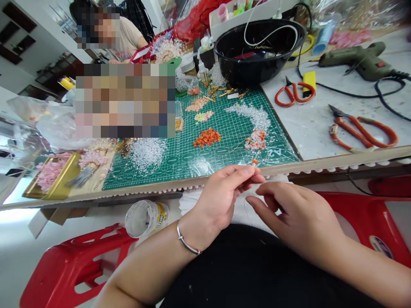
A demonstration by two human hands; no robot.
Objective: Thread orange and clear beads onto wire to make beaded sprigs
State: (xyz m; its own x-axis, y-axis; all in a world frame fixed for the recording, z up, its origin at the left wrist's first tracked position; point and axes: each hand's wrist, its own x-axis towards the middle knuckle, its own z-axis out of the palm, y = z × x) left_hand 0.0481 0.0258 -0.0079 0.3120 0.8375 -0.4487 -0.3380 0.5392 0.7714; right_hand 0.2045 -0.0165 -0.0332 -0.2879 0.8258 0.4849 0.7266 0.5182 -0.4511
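My left hand (221, 196) is at the table's front edge, its fingertips pinched on a thin wire that carries a small orange bead (255, 162). My right hand (295, 216) sits just to the right and lower, fingers curled, thumb and forefinger pinched toward the same thin wire. Both hands hover over my lap. On the green cutting mat (180, 158) beyond them lie piles of beads: orange ones (207, 137), clear ones (147, 153), and a mixed clear and orange heap (256, 139).
A black bowl (231, 64) stands behind the mat. Red-handled scissors (293, 94), red pliers (362, 132) and a green glue gun (359, 62) lie on the right. A gold tray (66, 182) of pink beads sits left. Red stools (70, 265) flank me. Another person sits far left.
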